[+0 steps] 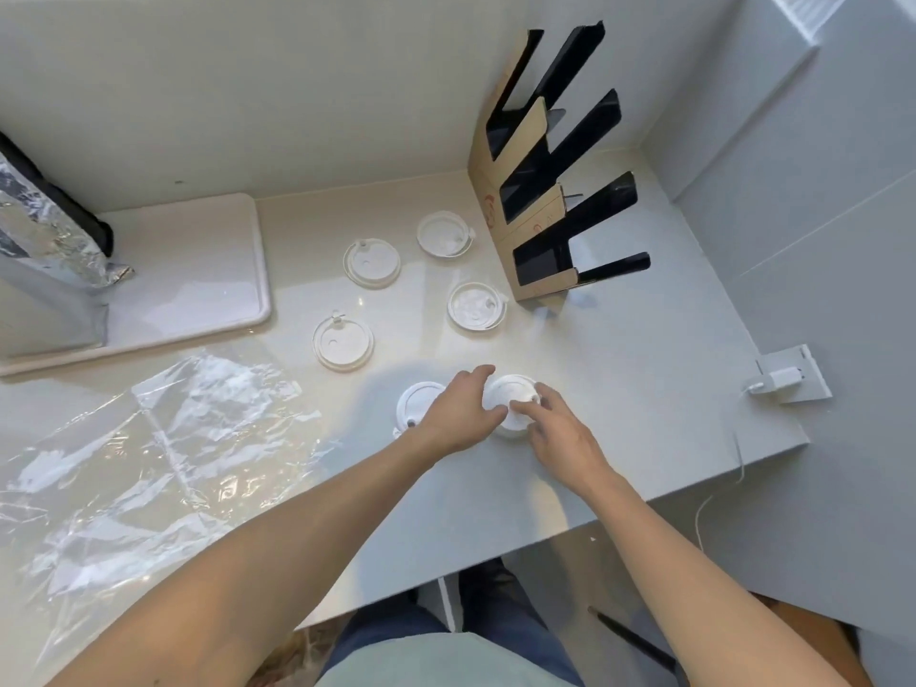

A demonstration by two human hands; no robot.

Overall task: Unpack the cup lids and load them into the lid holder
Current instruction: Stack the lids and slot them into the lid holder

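Gripping a small stack of white lids (510,396) near the tabletop (644,389) front edge, my left hand (458,414) and right hand (555,433) curl around its rim; light, thin, probably flexible plastic, lying flat, best held by the edge, lid holder (540,190) well beyond

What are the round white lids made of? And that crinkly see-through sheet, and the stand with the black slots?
The lids look like thin moulded plastic, milky white with a soft shine and raised rings. The sheet seems to be clear plastic film: glossy, wrinkled, with the counter showing through. The stand looks like brown cardboard with matte outer faces; its black panels may be coated card or plastic.
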